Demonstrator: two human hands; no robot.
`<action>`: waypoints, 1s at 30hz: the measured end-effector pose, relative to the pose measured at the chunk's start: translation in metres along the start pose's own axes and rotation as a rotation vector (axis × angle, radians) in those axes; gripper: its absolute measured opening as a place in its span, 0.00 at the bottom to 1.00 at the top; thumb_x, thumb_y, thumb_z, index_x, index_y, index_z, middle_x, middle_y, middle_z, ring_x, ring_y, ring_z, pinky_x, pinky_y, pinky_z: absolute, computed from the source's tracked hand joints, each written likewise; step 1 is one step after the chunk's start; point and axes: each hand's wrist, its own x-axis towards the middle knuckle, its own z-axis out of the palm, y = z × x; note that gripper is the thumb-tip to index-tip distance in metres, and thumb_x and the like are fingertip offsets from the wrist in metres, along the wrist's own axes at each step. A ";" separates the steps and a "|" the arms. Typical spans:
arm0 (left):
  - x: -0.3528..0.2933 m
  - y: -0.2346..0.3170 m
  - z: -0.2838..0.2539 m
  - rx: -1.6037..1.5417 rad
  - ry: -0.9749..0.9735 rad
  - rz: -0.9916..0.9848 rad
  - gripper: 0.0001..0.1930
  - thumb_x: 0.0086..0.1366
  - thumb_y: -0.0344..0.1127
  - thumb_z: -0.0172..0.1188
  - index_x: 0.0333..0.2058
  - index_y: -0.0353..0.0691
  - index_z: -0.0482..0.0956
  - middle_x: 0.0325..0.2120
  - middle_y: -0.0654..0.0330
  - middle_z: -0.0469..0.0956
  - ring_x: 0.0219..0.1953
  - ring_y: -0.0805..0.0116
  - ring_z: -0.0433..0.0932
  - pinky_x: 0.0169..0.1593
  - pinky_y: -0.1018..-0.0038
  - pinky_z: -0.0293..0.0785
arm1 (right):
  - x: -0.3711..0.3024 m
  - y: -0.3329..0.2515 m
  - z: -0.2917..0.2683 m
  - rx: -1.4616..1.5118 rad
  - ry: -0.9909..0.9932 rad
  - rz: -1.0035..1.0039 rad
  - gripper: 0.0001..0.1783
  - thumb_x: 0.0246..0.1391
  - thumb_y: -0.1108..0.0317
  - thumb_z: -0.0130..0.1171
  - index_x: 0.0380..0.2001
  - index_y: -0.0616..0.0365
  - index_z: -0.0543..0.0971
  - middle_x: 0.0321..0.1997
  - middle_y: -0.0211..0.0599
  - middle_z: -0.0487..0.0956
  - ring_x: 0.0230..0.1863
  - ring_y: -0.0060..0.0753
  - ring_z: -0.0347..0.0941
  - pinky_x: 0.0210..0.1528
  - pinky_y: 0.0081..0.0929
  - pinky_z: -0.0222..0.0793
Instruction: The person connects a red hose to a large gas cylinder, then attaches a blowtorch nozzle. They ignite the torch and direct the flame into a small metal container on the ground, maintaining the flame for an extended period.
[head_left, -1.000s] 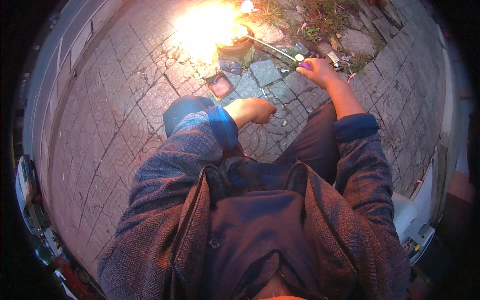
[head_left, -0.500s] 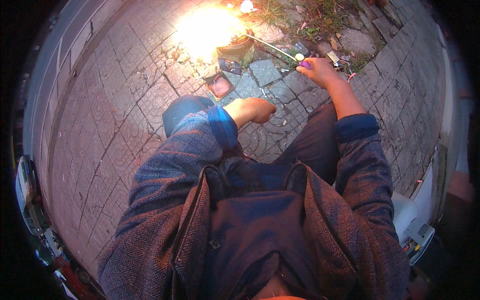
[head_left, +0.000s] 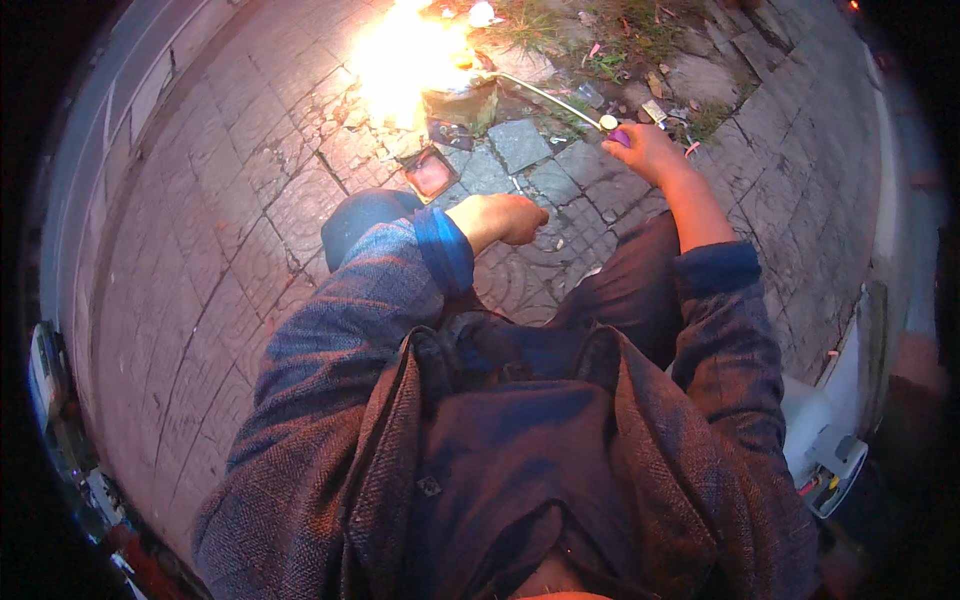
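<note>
My right hand [head_left: 643, 152] is closed around the purple grip of a thin, pale rod [head_left: 552, 97]. A round, whitish knob or disc [head_left: 608, 122] sits by the grip. The rod's far tip reaches the right edge of a bright fire [head_left: 410, 65], whose glare hides what burns there. My left hand [head_left: 508, 219] hangs off my left knee, its fingers curled together, with nothing visible in them; its palm is hidden. Beyond it on the paving lies a square, shallow, dark-rimmed item with a pinkish inside [head_left: 431, 174]. A dark, flat packet [head_left: 451, 134] lies beside the fire.
Loose grey paving slabs [head_left: 520, 144] lie before the fire, with rubble near its base. Litter and a small pale box [head_left: 654, 111] rest by the grass patch [head_left: 635, 40]. A white appliance-like object [head_left: 825, 455] stands behind me at right. A road curves along the left.
My right hand has shifted slightly right and nearer with the rod. The flames have changed shape, and the view has moved a little. My left hand stays nearly in place.
</note>
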 end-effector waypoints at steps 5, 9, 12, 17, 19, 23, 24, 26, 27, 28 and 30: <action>0.010 0.008 -0.003 0.008 -0.008 0.033 0.26 0.66 0.41 0.61 0.63 0.47 0.72 0.52 0.47 0.81 0.56 0.47 0.79 0.57 0.55 0.75 | -0.018 0.007 -0.009 0.018 0.034 0.076 0.25 0.57 0.47 0.65 0.43 0.60 0.84 0.40 0.54 0.84 0.44 0.57 0.80 0.46 0.45 0.74; 0.014 0.012 -0.005 0.022 -0.010 0.043 0.26 0.66 0.41 0.61 0.63 0.47 0.72 0.53 0.48 0.80 0.57 0.46 0.78 0.57 0.54 0.75 | -0.020 0.015 -0.011 -0.022 0.041 0.099 0.24 0.57 0.48 0.65 0.44 0.59 0.83 0.40 0.52 0.84 0.43 0.56 0.80 0.46 0.45 0.74; 0.013 0.013 -0.006 0.035 -0.028 0.025 0.27 0.66 0.41 0.61 0.63 0.47 0.72 0.53 0.47 0.80 0.57 0.46 0.77 0.58 0.54 0.74 | -0.019 0.018 -0.009 -0.015 0.056 0.103 0.24 0.58 0.48 0.65 0.44 0.58 0.82 0.39 0.52 0.84 0.43 0.56 0.80 0.45 0.45 0.74; 0.010 0.014 -0.009 0.017 -0.043 0.000 0.27 0.66 0.41 0.60 0.64 0.47 0.71 0.54 0.46 0.79 0.58 0.45 0.77 0.58 0.54 0.73 | -0.016 0.020 -0.007 -0.034 0.069 0.096 0.24 0.58 0.48 0.65 0.44 0.59 0.82 0.39 0.52 0.84 0.43 0.57 0.80 0.45 0.45 0.73; 0.010 0.014 -0.010 0.037 -0.053 0.013 0.27 0.66 0.41 0.60 0.64 0.47 0.71 0.54 0.46 0.79 0.58 0.45 0.77 0.58 0.54 0.73 | -0.015 0.020 -0.007 -0.037 0.058 0.093 0.24 0.58 0.48 0.65 0.44 0.59 0.82 0.39 0.53 0.84 0.43 0.57 0.80 0.45 0.46 0.73; 0.011 0.015 -0.010 0.018 -0.045 0.017 0.27 0.66 0.41 0.61 0.64 0.47 0.71 0.54 0.46 0.79 0.58 0.45 0.77 0.59 0.55 0.73 | -0.015 0.022 -0.007 -0.003 0.067 0.109 0.24 0.58 0.48 0.64 0.44 0.59 0.82 0.40 0.53 0.84 0.43 0.57 0.80 0.46 0.46 0.73; 0.011 0.015 -0.010 0.016 -0.045 0.013 0.27 0.66 0.41 0.61 0.64 0.47 0.71 0.54 0.46 0.79 0.58 0.45 0.77 0.59 0.55 0.73 | -0.014 0.022 -0.006 -0.012 0.070 0.108 0.24 0.58 0.48 0.64 0.44 0.59 0.82 0.40 0.53 0.84 0.43 0.57 0.80 0.46 0.46 0.73; 0.011 0.015 -0.010 0.020 -0.047 0.009 0.27 0.66 0.41 0.61 0.64 0.47 0.71 0.54 0.46 0.79 0.58 0.45 0.77 0.58 0.54 0.73 | -0.013 0.021 -0.006 -0.036 0.073 0.120 0.24 0.58 0.48 0.64 0.44 0.59 0.83 0.40 0.54 0.84 0.44 0.57 0.80 0.46 0.46 0.73; 0.012 0.014 -0.010 0.024 -0.049 0.011 0.27 0.66 0.42 0.61 0.64 0.47 0.71 0.54 0.47 0.79 0.58 0.45 0.77 0.58 0.54 0.74 | -0.012 0.021 -0.006 -0.037 0.067 0.113 0.24 0.58 0.48 0.64 0.45 0.59 0.83 0.40 0.54 0.84 0.44 0.57 0.80 0.46 0.47 0.74; 0.012 0.014 -0.010 0.029 -0.051 0.011 0.27 0.66 0.42 0.61 0.64 0.47 0.71 0.54 0.47 0.80 0.58 0.45 0.77 0.58 0.54 0.74 | -0.012 0.020 -0.006 -0.041 0.063 0.114 0.24 0.58 0.48 0.64 0.45 0.59 0.83 0.40 0.54 0.84 0.44 0.57 0.80 0.47 0.47 0.74; 0.012 0.014 -0.009 0.028 -0.038 0.002 0.27 0.66 0.41 0.62 0.63 0.47 0.72 0.54 0.47 0.80 0.57 0.45 0.77 0.58 0.54 0.74 | -0.010 0.018 -0.007 -0.041 0.064 0.116 0.25 0.58 0.47 0.64 0.45 0.59 0.83 0.40 0.54 0.84 0.44 0.57 0.80 0.47 0.47 0.74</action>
